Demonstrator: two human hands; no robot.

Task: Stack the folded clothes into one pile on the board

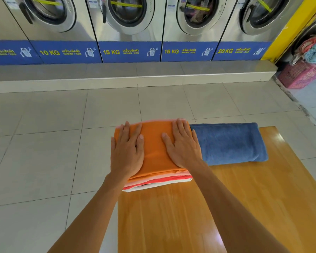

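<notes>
A pile of folded clothes [154,177] sits at the far left corner of the wooden board [254,198]. Its top piece is an orange cloth [153,148], with pink, red and white layers showing at the near edge. My left hand [126,152] lies flat on the orange cloth's left side, fingers spread. My right hand [182,145] lies flat on its right side. Neither hand grips anything. A folded blue towel [230,143] rests on the board just right of the pile, touching it beside my right hand.
A row of front-loading washers [128,24] stands on a raised step [135,79] across the back. A pink laundry basket [303,73] full of clothes is at the far right. Tiled floor [53,143] surrounds the board.
</notes>
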